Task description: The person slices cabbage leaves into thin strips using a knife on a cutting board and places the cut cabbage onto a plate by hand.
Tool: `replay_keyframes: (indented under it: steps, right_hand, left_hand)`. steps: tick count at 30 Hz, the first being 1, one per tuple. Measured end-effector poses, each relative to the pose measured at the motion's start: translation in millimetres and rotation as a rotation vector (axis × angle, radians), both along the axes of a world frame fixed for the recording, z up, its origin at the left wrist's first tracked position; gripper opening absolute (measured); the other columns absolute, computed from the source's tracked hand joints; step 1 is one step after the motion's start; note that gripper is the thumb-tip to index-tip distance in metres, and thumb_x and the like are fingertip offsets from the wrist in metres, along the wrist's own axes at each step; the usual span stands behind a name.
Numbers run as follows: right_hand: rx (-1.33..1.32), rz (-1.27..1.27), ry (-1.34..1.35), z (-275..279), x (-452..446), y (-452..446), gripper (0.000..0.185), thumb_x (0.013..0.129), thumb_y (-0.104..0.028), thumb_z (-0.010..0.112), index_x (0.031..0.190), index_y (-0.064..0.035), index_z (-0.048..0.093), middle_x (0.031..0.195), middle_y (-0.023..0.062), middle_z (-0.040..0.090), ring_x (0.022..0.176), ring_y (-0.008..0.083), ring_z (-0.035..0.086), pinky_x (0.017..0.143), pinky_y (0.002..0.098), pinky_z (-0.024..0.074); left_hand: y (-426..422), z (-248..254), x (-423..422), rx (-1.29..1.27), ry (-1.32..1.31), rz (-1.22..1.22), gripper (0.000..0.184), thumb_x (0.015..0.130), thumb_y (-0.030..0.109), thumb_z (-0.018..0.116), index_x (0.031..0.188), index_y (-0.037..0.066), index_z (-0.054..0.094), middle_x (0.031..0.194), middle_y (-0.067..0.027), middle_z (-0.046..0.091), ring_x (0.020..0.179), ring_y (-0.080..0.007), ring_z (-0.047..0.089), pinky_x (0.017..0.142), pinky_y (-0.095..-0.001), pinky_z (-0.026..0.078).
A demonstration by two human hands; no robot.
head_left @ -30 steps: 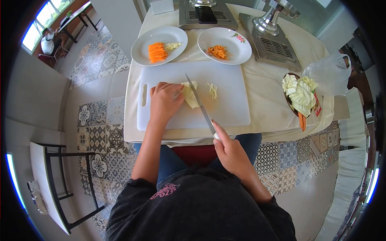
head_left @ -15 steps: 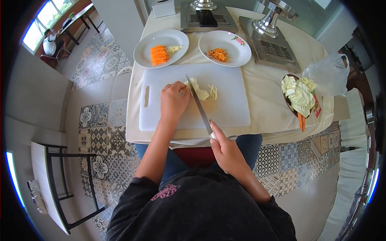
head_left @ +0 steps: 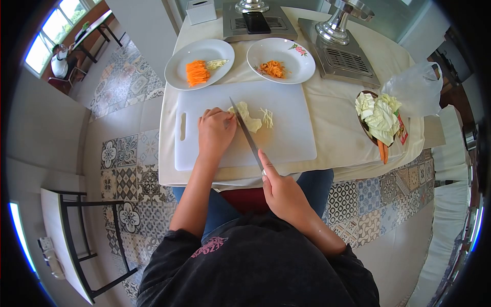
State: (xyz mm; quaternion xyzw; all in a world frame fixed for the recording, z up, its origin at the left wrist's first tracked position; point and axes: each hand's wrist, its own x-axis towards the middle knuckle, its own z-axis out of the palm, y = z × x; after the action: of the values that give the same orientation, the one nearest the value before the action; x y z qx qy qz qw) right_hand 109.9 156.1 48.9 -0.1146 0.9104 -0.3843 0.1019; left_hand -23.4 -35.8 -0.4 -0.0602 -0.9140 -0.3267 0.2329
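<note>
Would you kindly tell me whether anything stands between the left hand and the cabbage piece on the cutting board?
Yes, the knife: held in the right hand, it slants between the left hand and most of the cabbage piece. Nothing else visible stands there.

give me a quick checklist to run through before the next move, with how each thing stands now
1. Long steel-bladed knife held at its handle end by the right hand: ok.
2. Left hand well clear of the blade: not ok, its fingertips are close beside it.
3. Pale yellow-green cabbage leaf lying on the white rectangular cutting board: ok.
4. Thin pale cabbage shreds clear of the blade: ok, they lie to its right.
5. White plate with orange carrot strips has bare room: ok.
6. Cutting board secured against slipping: cannot tell, its underside is hidden.
</note>
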Motion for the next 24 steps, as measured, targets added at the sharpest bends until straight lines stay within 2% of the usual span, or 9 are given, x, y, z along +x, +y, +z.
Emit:
replay_keyframes:
  steps: [5, 8, 11, 14, 17, 20, 24]
  right_hand:
    - [0.146, -0.007, -0.011, 14, 8, -9, 0.067, 0.098, -0.015, 0.052, 0.159, -0.0094, 0.024, 0.061, 0.0192, 0.062, 0.055, 0.0403, 0.062, 0.058, 0.0537, 0.0513]
    - [0.146, 0.0, -0.015, 17, 6, -4, 0.067, 0.099, -0.016, 0.051, 0.16, -0.0108, 0.024, 0.06, 0.0183, 0.062, 0.054, 0.0395, 0.062, 0.057, 0.0532, 0.0511]
    - [0.155, 0.001, -0.028, 18, 3, 0, 0.066, 0.099, -0.016, 0.051, 0.16, -0.0128, 0.025, 0.06, 0.0177, 0.062, 0.054, 0.0391, 0.062, 0.057, 0.0527, 0.0511]
    - [0.132, -0.002, 0.008, 18, 1, 3, 0.063, 0.1, -0.017, 0.051, 0.159, -0.0148, 0.028, 0.06, 0.0171, 0.062, 0.054, 0.039, 0.062, 0.057, 0.0524, 0.051]
    - [0.121, 0.01, 0.044, 22, 0, 8, 0.062, 0.099, -0.016, 0.052, 0.158, -0.0152, 0.032, 0.061, 0.0167, 0.062, 0.055, 0.0389, 0.062, 0.057, 0.0523, 0.0504]
    - [0.087, 0.005, 0.051, 28, 0, 13, 0.061, 0.099, -0.015, 0.053, 0.157, -0.0154, 0.034, 0.062, 0.0168, 0.062, 0.056, 0.0388, 0.062, 0.057, 0.0523, 0.0496]
    - [0.02, -0.027, -0.002, 26, -2, 15, 0.061, 0.098, -0.009, 0.053, 0.156, -0.0166, 0.036, 0.071, 0.0229, 0.063, 0.065, 0.0416, 0.063, 0.064, 0.0489, 0.0476]
  left_hand:
    - [9, 9, 6, -0.09, 0.005, 0.063, 0.009, 0.083, 0.014, 0.072, 0.082, 0.006, 0.076, 0.087, -0.0057, 0.071, 0.09, -0.0289, 0.063, 0.082, -0.0408, 0.044]
    - [2, 5, 7, 0.042, -0.027, 0.06, 0.012, 0.086, 0.016, 0.071, 0.079, 0.006, 0.075, 0.092, -0.0065, 0.073, 0.093, -0.0291, 0.064, 0.085, -0.0413, 0.045]
    - [-20, 2, 0, 0.235, -0.127, -0.079, 0.01, 0.087, 0.018, 0.072, 0.088, 0.008, 0.075, 0.097, -0.0061, 0.075, 0.096, -0.0293, 0.064, 0.089, -0.0418, 0.045]
    - [-16, 12, 4, 0.224, -0.154, -0.015, 0.018, 0.085, 0.02, 0.075, 0.1, 0.011, 0.074, 0.098, -0.0059, 0.075, 0.099, -0.0291, 0.064, 0.091, -0.043, 0.045]
    - [-16, 1, 2, 0.097, -0.136, -0.01, 0.028, 0.083, 0.022, 0.078, 0.109, 0.013, 0.072, 0.101, -0.0044, 0.075, 0.103, -0.0282, 0.062, 0.092, -0.0432, 0.044]
    - [-4, 8, 11, -0.047, -0.089, 0.036, 0.028, 0.081, 0.023, 0.078, 0.107, 0.013, 0.073, 0.104, -0.0032, 0.074, 0.107, -0.0271, 0.06, 0.092, -0.0426, 0.042]
    - [2, 7, 14, -0.042, -0.08, 0.077, 0.03, 0.08, 0.024, 0.079, 0.107, 0.012, 0.073, 0.105, -0.0016, 0.073, 0.109, -0.0258, 0.06, 0.092, -0.0411, 0.041]
